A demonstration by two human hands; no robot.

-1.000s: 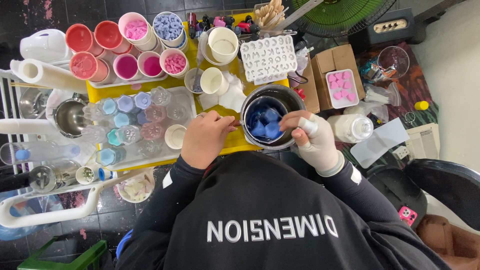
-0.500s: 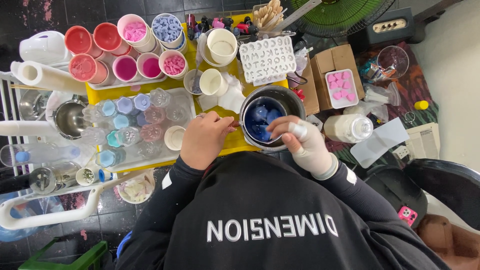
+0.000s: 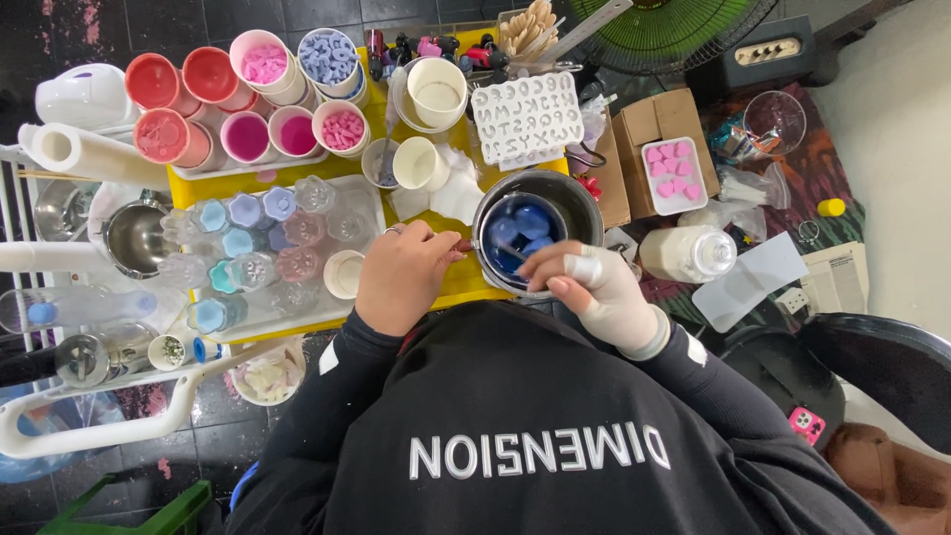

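While the left hand [image 3: 404, 277] is curling shut at the rim of the metal pot [image 3: 538, 234], apparently pinching its small handle, the gloved right hand [image 3: 594, 287] is pinching a thin stick over the blue wax chunks [image 3: 525, 230] inside. Pot is sitting on the yellow tabletop [image 3: 466, 282], just beside the clear tray of small jars [image 3: 260, 248], below the white letter mould [image 3: 525, 117].

- Round metal pot [image 3: 588, 201]: upright on the yellow surface; holds blue wax pieces [image 3: 525, 228], several rounded chunks heaped inside
- Thin stick [image 3: 512, 252]: slanted into the pot among the blue pieces
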